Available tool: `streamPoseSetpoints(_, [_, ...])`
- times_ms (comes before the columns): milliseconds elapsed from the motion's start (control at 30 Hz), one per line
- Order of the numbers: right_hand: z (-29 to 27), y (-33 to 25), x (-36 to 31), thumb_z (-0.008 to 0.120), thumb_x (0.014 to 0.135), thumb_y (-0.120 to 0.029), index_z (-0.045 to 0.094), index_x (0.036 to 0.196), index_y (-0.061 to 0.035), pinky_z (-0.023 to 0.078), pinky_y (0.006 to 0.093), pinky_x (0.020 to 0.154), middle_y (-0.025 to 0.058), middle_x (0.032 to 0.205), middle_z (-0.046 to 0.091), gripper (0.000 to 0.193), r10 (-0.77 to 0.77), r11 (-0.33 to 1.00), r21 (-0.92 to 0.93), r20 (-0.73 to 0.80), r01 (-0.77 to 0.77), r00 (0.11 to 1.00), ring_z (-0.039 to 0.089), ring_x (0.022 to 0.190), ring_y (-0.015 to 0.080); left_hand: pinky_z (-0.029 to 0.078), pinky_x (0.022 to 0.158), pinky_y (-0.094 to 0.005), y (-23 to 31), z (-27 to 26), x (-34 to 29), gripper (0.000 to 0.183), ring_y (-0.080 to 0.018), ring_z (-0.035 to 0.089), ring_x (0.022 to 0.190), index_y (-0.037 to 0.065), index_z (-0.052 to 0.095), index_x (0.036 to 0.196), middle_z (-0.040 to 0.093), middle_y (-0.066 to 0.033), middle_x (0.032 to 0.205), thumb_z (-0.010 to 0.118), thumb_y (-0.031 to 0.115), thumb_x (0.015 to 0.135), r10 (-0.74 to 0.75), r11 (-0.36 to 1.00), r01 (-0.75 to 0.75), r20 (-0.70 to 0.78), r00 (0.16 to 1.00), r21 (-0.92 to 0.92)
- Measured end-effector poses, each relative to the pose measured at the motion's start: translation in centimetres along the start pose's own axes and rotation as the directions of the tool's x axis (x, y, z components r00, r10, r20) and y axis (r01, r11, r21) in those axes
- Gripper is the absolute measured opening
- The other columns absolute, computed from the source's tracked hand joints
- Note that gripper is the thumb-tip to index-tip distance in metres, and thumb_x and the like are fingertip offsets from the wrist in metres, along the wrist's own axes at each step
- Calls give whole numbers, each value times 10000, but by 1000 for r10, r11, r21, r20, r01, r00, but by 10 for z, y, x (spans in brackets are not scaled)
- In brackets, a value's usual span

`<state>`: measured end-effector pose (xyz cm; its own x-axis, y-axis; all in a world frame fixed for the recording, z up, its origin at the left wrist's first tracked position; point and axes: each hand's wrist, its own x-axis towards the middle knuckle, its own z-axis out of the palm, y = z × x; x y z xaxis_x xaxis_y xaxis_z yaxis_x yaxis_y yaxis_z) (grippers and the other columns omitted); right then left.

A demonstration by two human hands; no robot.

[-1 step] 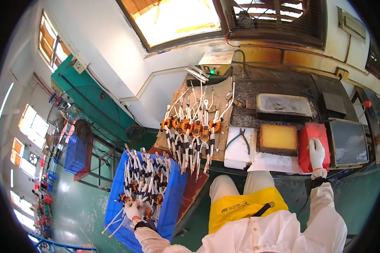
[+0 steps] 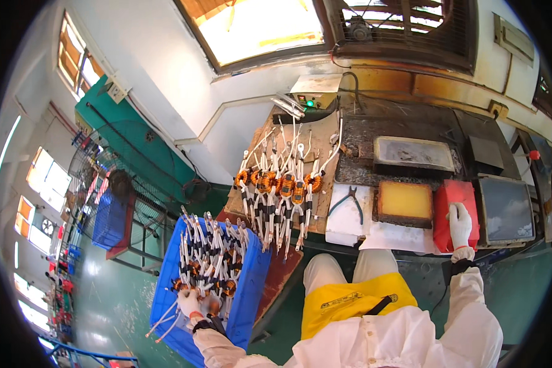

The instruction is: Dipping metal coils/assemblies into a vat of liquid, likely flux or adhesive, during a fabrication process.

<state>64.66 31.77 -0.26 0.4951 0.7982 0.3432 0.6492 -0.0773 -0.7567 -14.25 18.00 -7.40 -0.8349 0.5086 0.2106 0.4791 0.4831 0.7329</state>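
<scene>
My left hand [image 2: 190,302], in a white glove, reaches down into a blue crate [image 2: 251,288] at my left side and grips one coil [image 2: 210,303], orange-wound with long white-sleeved leads. Several more such coils [image 2: 211,251] fill the crate. My right hand [image 2: 459,224], also gloved, rests flat on a red box [image 2: 448,202] on the bench and holds nothing. A row of the same coils [image 2: 279,184] lies on a wooden board [image 2: 236,205] at the bench's left end.
Pliers [image 2: 349,199] lie on white paper beside a yellow tray [image 2: 406,201]. Behind are a dark tray [image 2: 414,153], a grey metal pan [image 2: 506,208] and a control box with a green light [image 2: 313,92]. A fan [image 2: 113,178] and another blue crate [image 2: 110,218] stand on the green floor at left.
</scene>
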Motion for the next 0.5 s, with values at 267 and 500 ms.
streamPoseSetpoints(267, [3, 17, 1, 503, 895, -189, 596, 921, -19, 408, 251, 548, 32, 647, 552, 195, 65, 992, 102, 35, -69, 997, 500, 575, 91, 434, 710, -361, 95, -29, -35, 189, -236, 540, 747, 62, 598, 814, 547, -95, 816, 652, 207, 705, 58, 989, -38, -144, 988, 140])
streamPoseSetpoints(500, [3, 8, 4, 494, 903, -206, 600, 935, -35, 388, 241, 527, 16, 641, 544, 204, 122, 989, 75, 101, -130, 987, 478, 564, 81, 442, 754, -376, 102, -36, -65, 193, -274, 561, 805, 83, 594, 824, 549, -111, 899, 659, 223, 709, 87, 980, -44, -215, 973, 195])
